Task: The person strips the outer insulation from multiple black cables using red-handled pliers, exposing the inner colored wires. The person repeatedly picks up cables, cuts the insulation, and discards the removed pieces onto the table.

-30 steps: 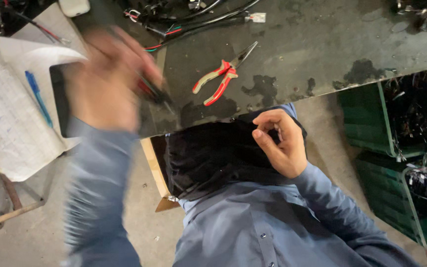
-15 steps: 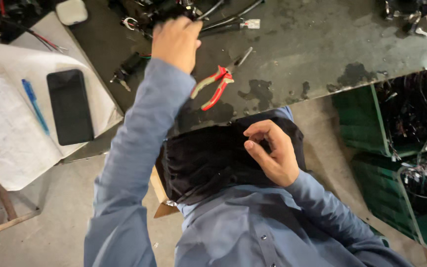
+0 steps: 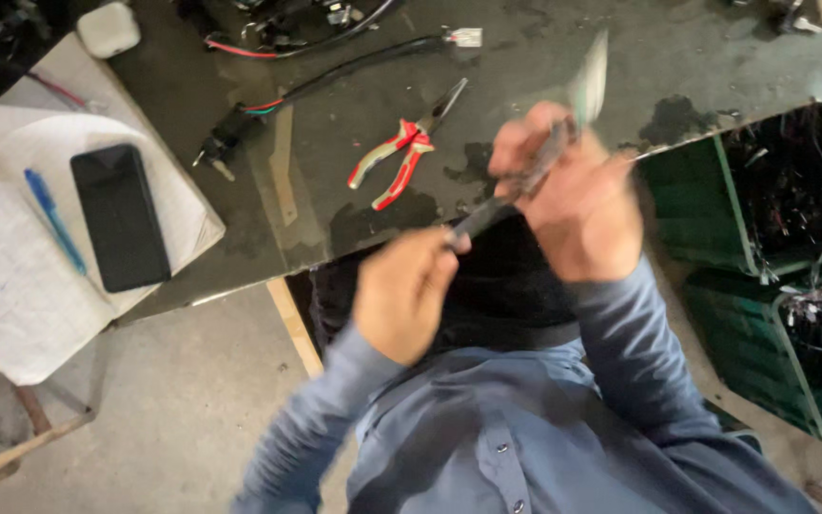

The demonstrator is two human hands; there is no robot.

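Over the tabletop (image 3: 544, 57) edge, both hands grip one slanted black cable (image 3: 511, 195): left hand (image 3: 401, 295) low, right hand (image 3: 573, 205) high.

The pliers (image 3: 401, 154) in the upper middle of the frame have red and cream handles. The phone (image 3: 120, 216) at the left is black. It lies on white paper (image 3: 11, 286) with a blue pen (image 3: 54, 219). The table (image 3: 525, 57) is dark grey. The crates (image 3: 715, 209) at the right are green. The shirt (image 3: 525, 438) at the bottom is blue.
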